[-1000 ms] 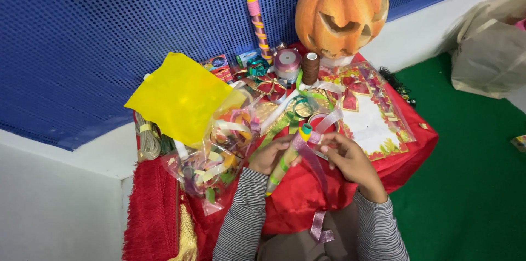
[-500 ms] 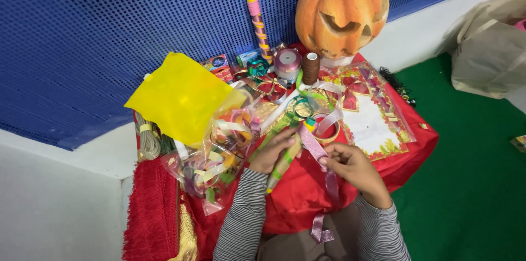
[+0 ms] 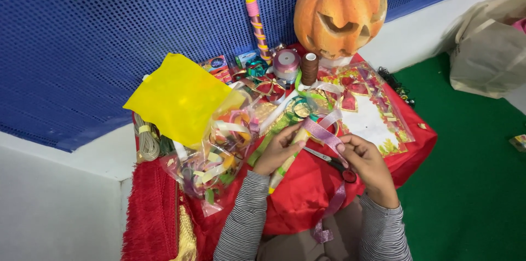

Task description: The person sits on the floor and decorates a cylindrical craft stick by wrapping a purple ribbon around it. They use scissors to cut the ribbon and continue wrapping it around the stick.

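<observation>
Mid-fold on the pink ribbon (image 3: pixel 323 134) — left hand (image 3: pixel 280 148) and right hand (image 3: pixel 367 163) both pinch it shut, scissors (image 3: pixel 331 163) at 6 o'clock. Next probably needs a steady crease.

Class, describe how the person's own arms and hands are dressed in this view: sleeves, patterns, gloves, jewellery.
Both arms wear long, close-fitting sleeves with fine grey-and-white stripes running across them, ending at the wrists. The left hand and right hand are bare: no gloves. No ring, watch or bracelet shows.
</observation>
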